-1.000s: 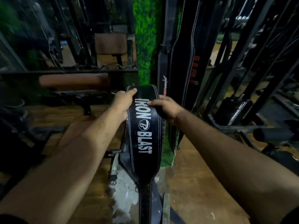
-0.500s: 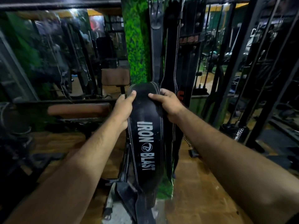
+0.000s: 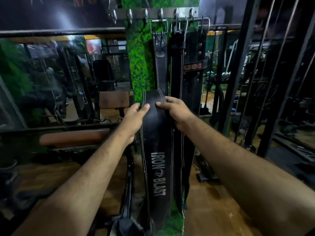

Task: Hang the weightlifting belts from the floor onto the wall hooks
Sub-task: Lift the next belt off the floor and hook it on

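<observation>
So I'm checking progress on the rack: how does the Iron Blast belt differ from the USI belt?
The Iron Blast belt is off the hooks, gripped near its top by the left hand and right hand; the USI belt hangs from the hook rail. Iron Blast's lettering is white, USI's red. Both are black.

dim, glare upper left, edges warped, soft.

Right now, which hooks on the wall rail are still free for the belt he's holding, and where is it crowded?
Free: the three hooks at the left end of the hook rail, left of the buckled belt. Crowded: the right end, where hanging belts, one marked USI, overlap. Both hands, left hand and right hand, hold the Iron Blast belt well below the rail.
</observation>
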A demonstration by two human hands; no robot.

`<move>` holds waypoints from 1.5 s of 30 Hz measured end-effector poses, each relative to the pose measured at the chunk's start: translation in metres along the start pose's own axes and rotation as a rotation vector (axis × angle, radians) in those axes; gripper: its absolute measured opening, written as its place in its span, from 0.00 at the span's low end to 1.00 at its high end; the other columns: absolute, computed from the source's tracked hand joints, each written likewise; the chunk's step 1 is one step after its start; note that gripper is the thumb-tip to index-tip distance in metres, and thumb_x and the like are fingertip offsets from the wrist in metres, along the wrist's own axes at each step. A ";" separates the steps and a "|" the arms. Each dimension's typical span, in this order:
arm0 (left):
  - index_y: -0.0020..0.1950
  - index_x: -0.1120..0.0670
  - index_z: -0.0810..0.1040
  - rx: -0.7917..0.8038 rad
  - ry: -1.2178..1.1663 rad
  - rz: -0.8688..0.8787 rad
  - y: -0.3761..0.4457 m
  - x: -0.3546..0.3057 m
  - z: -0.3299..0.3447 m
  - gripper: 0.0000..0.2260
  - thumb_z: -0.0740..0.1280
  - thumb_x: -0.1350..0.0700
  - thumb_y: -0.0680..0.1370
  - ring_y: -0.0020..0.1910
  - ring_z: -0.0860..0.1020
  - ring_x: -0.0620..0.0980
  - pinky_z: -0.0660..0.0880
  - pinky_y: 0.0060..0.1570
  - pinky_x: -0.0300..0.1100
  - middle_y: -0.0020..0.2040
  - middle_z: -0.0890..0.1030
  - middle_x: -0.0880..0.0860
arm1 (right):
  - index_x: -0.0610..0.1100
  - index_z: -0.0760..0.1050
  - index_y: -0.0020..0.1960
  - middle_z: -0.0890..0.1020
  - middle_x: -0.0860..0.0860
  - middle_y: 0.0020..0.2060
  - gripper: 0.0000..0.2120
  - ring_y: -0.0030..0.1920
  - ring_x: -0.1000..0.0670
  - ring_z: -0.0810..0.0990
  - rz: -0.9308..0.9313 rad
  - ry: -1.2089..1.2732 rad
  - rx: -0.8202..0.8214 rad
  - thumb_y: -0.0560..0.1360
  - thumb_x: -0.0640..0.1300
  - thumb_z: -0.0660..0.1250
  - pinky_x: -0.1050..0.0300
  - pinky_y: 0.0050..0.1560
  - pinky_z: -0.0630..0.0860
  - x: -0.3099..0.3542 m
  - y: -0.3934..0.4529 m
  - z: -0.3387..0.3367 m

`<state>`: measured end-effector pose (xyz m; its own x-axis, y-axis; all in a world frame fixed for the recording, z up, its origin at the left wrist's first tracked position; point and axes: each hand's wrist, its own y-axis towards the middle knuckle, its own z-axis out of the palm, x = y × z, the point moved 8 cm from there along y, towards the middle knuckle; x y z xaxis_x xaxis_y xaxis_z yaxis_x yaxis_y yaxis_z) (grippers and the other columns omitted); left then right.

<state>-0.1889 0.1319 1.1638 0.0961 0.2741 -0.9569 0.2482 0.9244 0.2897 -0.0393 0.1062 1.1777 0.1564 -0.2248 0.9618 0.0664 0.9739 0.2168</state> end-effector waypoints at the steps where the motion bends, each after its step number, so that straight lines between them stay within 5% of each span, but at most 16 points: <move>1: 0.71 0.56 0.71 0.021 0.022 0.013 0.006 -0.004 0.000 0.35 0.73 0.37 0.71 0.65 0.79 0.53 0.73 0.68 0.55 0.67 0.79 0.55 | 0.38 0.80 0.51 0.86 0.42 0.42 0.05 0.39 0.48 0.85 -0.039 0.016 0.015 0.78 0.33 0.67 0.53 0.43 0.85 0.001 0.000 0.003; 4: 0.63 0.54 0.77 0.077 0.048 0.112 0.006 -0.024 0.007 0.10 0.65 0.58 0.82 0.58 0.83 0.49 0.79 0.60 0.47 0.59 0.84 0.53 | 0.38 0.81 0.53 0.86 0.39 0.47 0.07 0.42 0.45 0.86 -0.032 0.093 0.029 0.80 0.42 0.68 0.51 0.48 0.84 0.008 0.006 0.008; 8: 0.69 0.58 0.73 0.232 0.115 0.163 0.009 -0.024 0.011 0.16 0.62 0.67 0.82 0.59 0.81 0.48 0.79 0.57 0.39 0.60 0.82 0.53 | 0.40 0.83 0.50 0.86 0.38 0.49 0.14 0.39 0.44 0.85 0.188 0.033 -0.038 0.79 0.50 0.68 0.52 0.43 0.82 0.016 0.030 0.009; 12: 0.63 0.48 0.66 0.316 0.090 0.085 0.016 -0.020 0.006 0.17 0.62 0.68 0.82 0.38 0.77 0.26 0.73 0.43 0.22 0.50 0.76 0.38 | 0.41 0.81 0.45 0.84 0.44 0.38 0.04 0.31 0.48 0.83 0.067 0.074 -0.117 0.78 0.40 0.69 0.57 0.33 0.81 0.025 0.045 0.016; 14: 0.59 0.48 0.74 0.337 0.002 0.024 0.025 -0.020 -0.003 0.09 0.66 0.58 0.82 0.42 0.80 0.27 0.77 0.52 0.30 0.51 0.80 0.41 | 0.41 0.79 0.43 0.83 0.44 0.37 0.05 0.32 0.47 0.82 -0.046 0.124 -0.088 0.77 0.35 0.69 0.56 0.35 0.81 0.027 0.047 0.018; 16: 0.66 0.52 0.77 0.310 -0.113 -0.082 0.040 -0.021 -0.013 0.25 0.71 0.39 0.75 0.58 0.82 0.39 0.75 0.64 0.46 0.60 0.83 0.51 | 0.43 0.79 0.41 0.81 0.43 0.37 0.05 0.35 0.45 0.79 -0.101 0.081 -0.012 0.74 0.36 0.72 0.54 0.39 0.75 0.027 0.047 0.023; 18: 0.69 0.54 0.77 0.276 -0.252 -0.151 0.058 -0.027 -0.017 0.36 0.71 0.31 0.69 0.62 0.81 0.55 0.76 0.63 0.55 0.63 0.83 0.57 | 0.47 0.76 0.36 0.76 0.45 0.34 0.11 0.33 0.48 0.72 -0.113 -0.103 0.043 0.72 0.37 0.75 0.57 0.34 0.66 0.023 0.047 0.024; 20: 0.63 0.59 0.80 0.177 -0.273 -0.185 0.077 -0.035 -0.018 0.27 0.71 0.39 0.75 0.55 0.83 0.59 0.81 0.55 0.56 0.57 0.84 0.60 | 0.47 0.73 0.35 0.73 0.47 0.32 0.15 0.30 0.51 0.69 -0.088 -0.263 0.107 0.73 0.33 0.73 0.60 0.30 0.65 0.018 0.043 0.025; 23: 0.45 0.58 0.77 0.033 -0.093 -0.064 0.085 -0.050 -0.014 0.06 0.66 0.59 0.81 0.41 0.80 0.52 0.79 0.44 0.44 0.43 0.82 0.57 | 0.48 0.71 0.36 0.73 0.50 0.31 0.15 0.31 0.54 0.73 0.004 -0.287 0.117 0.76 0.37 0.72 0.62 0.34 0.73 0.011 0.039 0.018; 28: 0.47 0.55 0.77 0.042 -0.023 0.111 0.064 -0.045 0.002 0.06 0.64 0.62 0.82 0.41 0.83 0.47 0.79 0.47 0.43 0.42 0.84 0.52 | 0.50 0.75 0.39 0.72 0.53 0.30 0.13 0.30 0.55 0.72 0.095 -0.019 -0.040 0.81 0.53 0.66 0.58 0.35 0.70 0.027 0.053 -0.006; 32: 0.47 0.53 0.77 0.127 0.074 0.124 0.046 -0.041 0.022 0.08 0.63 0.65 0.81 0.38 0.82 0.39 0.75 0.38 0.31 0.39 0.84 0.46 | 0.42 0.80 0.46 0.82 0.44 0.35 0.07 0.31 0.47 0.80 0.166 0.033 -0.135 0.78 0.45 0.71 0.53 0.37 0.80 0.034 0.061 -0.017; 35: 0.47 0.51 0.77 0.060 0.086 0.100 0.041 -0.045 0.027 0.07 0.64 0.61 0.82 0.33 0.79 0.34 0.69 0.28 0.27 0.38 0.82 0.42 | 0.40 0.80 0.46 0.82 0.45 0.31 0.05 0.25 0.50 0.79 0.036 -0.022 -0.121 0.77 0.41 0.73 0.60 0.26 0.76 0.044 0.061 -0.018; 38: 0.49 0.52 0.77 -0.086 0.041 0.112 0.050 -0.061 0.027 0.05 0.64 0.54 0.83 0.40 0.80 0.36 0.73 0.36 0.33 0.41 0.84 0.42 | 0.41 0.80 0.45 0.81 0.49 0.28 0.05 0.26 0.51 0.78 -0.097 -0.005 -0.081 0.76 0.42 0.74 0.61 0.27 0.75 0.046 0.057 -0.020; 41: 0.53 0.54 0.78 -0.153 0.030 0.183 0.056 -0.074 0.029 0.04 0.68 0.56 0.79 0.54 0.84 0.54 0.80 0.56 0.53 0.52 0.86 0.55 | 0.41 0.78 0.44 0.81 0.48 0.30 0.06 0.25 0.54 0.77 -0.101 0.041 -0.034 0.77 0.42 0.72 0.64 0.23 0.70 0.046 0.057 -0.024; 45: 0.56 0.52 0.78 -0.085 0.103 0.223 0.055 -0.076 0.038 0.06 0.64 0.61 0.82 0.53 0.85 0.56 0.80 0.58 0.55 0.52 0.86 0.56 | 0.41 0.78 0.50 0.81 0.46 0.37 0.05 0.27 0.54 0.79 -0.116 -0.041 -0.022 0.79 0.43 0.70 0.64 0.25 0.72 0.064 0.060 -0.026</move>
<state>-0.1457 0.1522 1.2529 0.0399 0.4949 -0.8680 0.1498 0.8559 0.4949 0.0006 0.1498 1.2477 0.1060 -0.3338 0.9367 0.1036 0.9406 0.3235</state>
